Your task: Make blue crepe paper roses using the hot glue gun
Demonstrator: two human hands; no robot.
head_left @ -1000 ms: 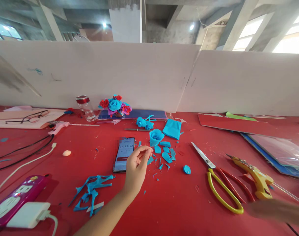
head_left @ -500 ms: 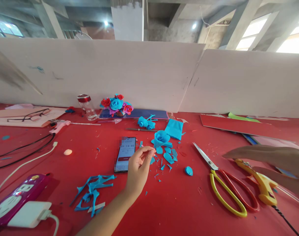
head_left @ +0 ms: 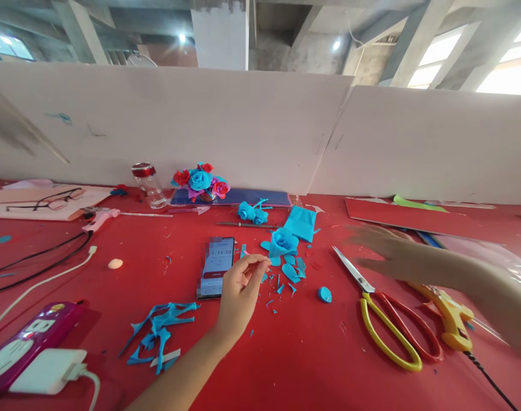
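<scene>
My left hand (head_left: 239, 294) hovers over the red table (head_left: 303, 354), thumb and fingertips pinched together beside a phone (head_left: 217, 266) and blue paper scraps (head_left: 286, 274); what it pinches is too small to name. My right hand (head_left: 386, 251), blurred by motion, reaches left with fingers spread above the yellow-handled scissors (head_left: 386, 317). A blue paper rose (head_left: 282, 242) lies between the two hands, next to a folded blue sheet (head_left: 301, 222).
A yellow glue gun (head_left: 448, 317) lies right of the scissors. Blue offcuts (head_left: 160, 334), a power strip (head_left: 27, 342) with charger and cables sit at left. A glass jar (head_left: 149, 184), flower bouquet (head_left: 200, 181), glasses (head_left: 50, 200) and coloured sheets (head_left: 414, 217) line the white partition.
My right hand has come in from the lower right, risen over the glue gun and scissors, and now stretches left toward the blue rose. My left hand has barely moved.
</scene>
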